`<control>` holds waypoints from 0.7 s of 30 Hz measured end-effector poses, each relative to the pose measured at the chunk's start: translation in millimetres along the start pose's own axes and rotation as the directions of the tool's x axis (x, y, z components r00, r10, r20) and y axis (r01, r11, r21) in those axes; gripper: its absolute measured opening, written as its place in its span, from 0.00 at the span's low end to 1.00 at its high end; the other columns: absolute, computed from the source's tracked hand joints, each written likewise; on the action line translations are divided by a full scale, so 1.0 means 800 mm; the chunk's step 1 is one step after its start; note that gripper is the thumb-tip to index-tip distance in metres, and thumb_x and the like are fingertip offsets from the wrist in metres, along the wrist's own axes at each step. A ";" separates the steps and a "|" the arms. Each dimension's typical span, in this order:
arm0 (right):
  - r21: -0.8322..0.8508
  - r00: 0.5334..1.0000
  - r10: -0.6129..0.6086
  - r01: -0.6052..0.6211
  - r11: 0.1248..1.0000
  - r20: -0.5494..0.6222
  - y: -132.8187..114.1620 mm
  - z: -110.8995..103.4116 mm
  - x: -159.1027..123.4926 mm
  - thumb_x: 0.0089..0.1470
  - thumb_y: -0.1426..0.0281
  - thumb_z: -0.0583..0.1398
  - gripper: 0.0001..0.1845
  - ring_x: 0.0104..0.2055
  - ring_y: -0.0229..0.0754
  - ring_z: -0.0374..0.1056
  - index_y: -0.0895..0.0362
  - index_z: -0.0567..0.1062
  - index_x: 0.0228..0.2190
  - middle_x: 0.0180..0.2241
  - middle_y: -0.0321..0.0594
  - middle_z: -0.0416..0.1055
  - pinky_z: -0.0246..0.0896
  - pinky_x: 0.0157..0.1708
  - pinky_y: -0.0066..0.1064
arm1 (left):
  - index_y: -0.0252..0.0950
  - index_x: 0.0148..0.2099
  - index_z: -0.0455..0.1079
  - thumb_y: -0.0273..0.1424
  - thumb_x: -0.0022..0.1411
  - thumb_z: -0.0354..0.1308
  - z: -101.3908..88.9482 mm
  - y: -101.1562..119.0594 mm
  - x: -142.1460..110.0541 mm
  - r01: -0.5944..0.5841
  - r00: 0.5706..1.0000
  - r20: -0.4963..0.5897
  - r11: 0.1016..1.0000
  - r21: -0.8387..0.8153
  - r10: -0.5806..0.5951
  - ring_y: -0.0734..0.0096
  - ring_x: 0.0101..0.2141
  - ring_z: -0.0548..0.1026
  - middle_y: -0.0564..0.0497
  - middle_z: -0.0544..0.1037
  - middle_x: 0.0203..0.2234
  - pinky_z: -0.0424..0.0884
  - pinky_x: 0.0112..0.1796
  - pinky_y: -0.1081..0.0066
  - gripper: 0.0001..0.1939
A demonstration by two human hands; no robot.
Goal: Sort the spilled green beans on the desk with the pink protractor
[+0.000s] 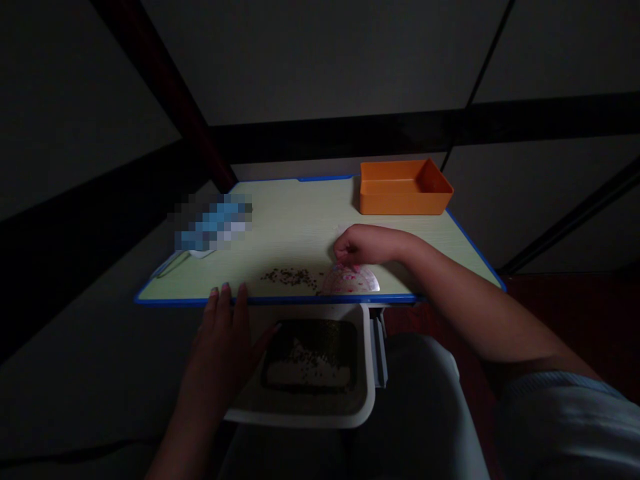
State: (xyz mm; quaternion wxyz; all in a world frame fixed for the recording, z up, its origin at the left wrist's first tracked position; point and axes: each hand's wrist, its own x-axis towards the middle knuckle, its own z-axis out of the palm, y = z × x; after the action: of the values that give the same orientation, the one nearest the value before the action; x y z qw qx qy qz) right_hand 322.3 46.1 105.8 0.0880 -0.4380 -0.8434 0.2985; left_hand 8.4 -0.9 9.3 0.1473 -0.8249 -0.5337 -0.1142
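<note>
My right hand is bent over the tabletop with its fingers curled. It grips the top of a clear semicircular protractor with pink print, which rests at the table's front edge. Just left of the protractor lies a scatter of small brown seed-like grains. My left hand has its fingers stretched out, tips at the blue table edge and thumb apart over a white plastic tub. Inside the tub, below the edge, more dark grains are spread over the bottom.
An orange open box stands at the back right of the pale, blue-edged table. A blurred blue and white item lies at the left. My legs are beneath, beside the tub. Behind the table is a wall.
</note>
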 end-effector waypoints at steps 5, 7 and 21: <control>0.018 0.999 -0.022 0.022 1.000 0.027 -0.001 -0.001 0.000 0.51 0.79 0.55 0.10 0.22 0.30 0.57 0.61 0.71 0.21 0.17 0.30 0.66 0.48 0.27 0.27 | 0.24 0.65 0.43 0.55 0.57 0.40 0.002 0.001 0.001 0.011 1.000 0.008 1.000 0.001 -0.011 0.39 0.64 0.47 0.24 0.51 0.62 0.55 0.58 0.48 0.45; 0.037 0.999 -0.037 0.036 0.999 0.021 0.000 -0.002 -0.001 0.51 0.78 0.56 0.09 0.22 0.30 0.57 0.61 0.72 0.21 0.18 0.31 0.67 0.48 0.28 0.27 | 0.24 0.65 0.43 0.55 0.58 0.40 0.001 0.001 0.002 0.010 1.000 0.013 1.000 -0.002 -0.010 0.39 0.64 0.47 0.25 0.51 0.63 0.54 0.59 0.48 0.45; 0.062 1.000 0.002 -0.001 0.998 -0.027 0.006 -0.003 0.000 0.51 0.77 0.56 0.11 0.22 0.31 0.60 0.60 0.70 0.19 0.17 0.33 0.67 0.50 0.27 0.27 | 0.22 0.65 0.46 0.55 0.58 0.40 0.002 -0.001 0.001 -0.010 1.000 -0.011 1.000 -0.008 0.010 0.40 0.64 0.47 0.23 0.52 0.62 0.54 0.59 0.48 0.45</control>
State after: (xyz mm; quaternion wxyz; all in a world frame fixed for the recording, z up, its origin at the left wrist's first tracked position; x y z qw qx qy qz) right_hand 326.5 49.3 105.3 0.1129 -0.4398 -0.8321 0.3185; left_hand 8.4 0.7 8.2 0.1475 -0.8274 -0.5284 -0.1203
